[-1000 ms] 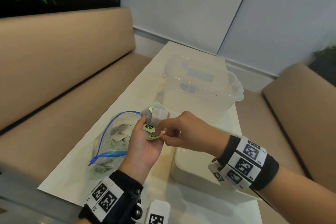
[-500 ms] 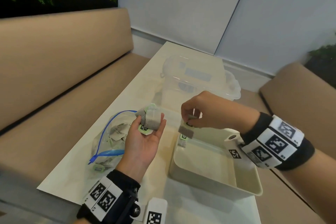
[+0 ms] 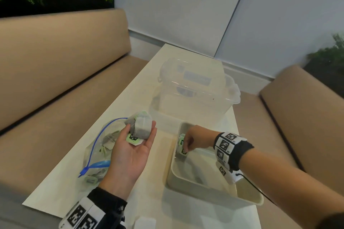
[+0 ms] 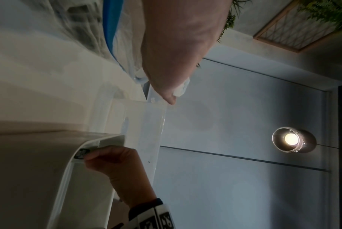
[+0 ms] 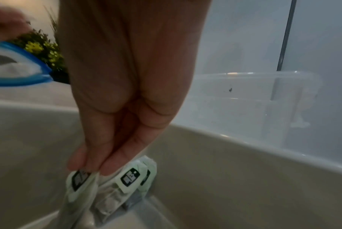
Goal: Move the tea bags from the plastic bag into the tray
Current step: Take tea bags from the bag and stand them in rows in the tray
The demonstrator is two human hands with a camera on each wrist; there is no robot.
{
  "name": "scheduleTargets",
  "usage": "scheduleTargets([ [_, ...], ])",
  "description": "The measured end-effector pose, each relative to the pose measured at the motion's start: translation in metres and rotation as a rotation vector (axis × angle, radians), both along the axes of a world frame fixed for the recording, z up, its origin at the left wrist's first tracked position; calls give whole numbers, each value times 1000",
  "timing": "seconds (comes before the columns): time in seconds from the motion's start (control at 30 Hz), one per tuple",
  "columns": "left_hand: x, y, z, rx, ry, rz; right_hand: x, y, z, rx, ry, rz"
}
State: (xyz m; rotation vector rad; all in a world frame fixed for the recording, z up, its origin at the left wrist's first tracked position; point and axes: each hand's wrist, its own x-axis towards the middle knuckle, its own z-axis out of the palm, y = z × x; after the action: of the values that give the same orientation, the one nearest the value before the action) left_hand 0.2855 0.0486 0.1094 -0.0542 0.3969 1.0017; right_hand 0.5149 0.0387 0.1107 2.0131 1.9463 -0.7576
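Observation:
My left hand (image 3: pixel 139 135) lies palm up above the table, fingers straight, carrying a small heap of grey tea bags (image 3: pixel 142 124) with green tags. Just left of it lies the clear plastic bag (image 3: pixel 98 147) with a blue zip, more tea bags inside. My right hand (image 3: pixel 184 149) reaches down into the far left corner of the cream tray (image 3: pixel 214 196). In the right wrist view its fingertips (image 5: pixel 107 168) pinch the top of one tea bag (image 5: pixel 77 186), lowered beside two other tea bags (image 5: pixel 130 178) that stand against the tray wall.
A clear plastic box (image 3: pixel 195 89) stands just behind the tray on the white table (image 3: pixel 55 191). Tan bench seats run along both sides of the table. A white marker block (image 3: pixel 145 223) lies at the table's near edge.
My right hand took one tea bag from my left hand, carried it right and lowered it into the tray's far left corner. My left hand opened flat, keeping the rest.

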Motion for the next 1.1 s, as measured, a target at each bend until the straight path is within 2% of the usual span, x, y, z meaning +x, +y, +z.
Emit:
scheduleTargets([
  [0.2,-1,3,2,15,1,-4,-1,10,-5,-40,-199,73],
  [0.4,3,3,0,13,7,-26,-2,12,-7,-43,-219,107],
  [0.5,6,0,2,28,34,-47,-4,9,6,30,-208,120],
  [0.6,10,-3,4,34,66,-57,-10,8,43,282,-115,51],
  [0.7,17,-6,6,9,69,-73,-30,5,78,597,180,50],
  [0.77,21,-9,8,7,68,-88,-48,3,89,599,311,97],
  [0.83,25,-12,10,8,67,-101,-61,3,87,550,286,136],
  [0.93,26,-14,12,9,38,-112,-66,6,81,590,218,167],
  [1.1,25,-13,9,5,16,-114,-65,2,83,603,233,249],
])
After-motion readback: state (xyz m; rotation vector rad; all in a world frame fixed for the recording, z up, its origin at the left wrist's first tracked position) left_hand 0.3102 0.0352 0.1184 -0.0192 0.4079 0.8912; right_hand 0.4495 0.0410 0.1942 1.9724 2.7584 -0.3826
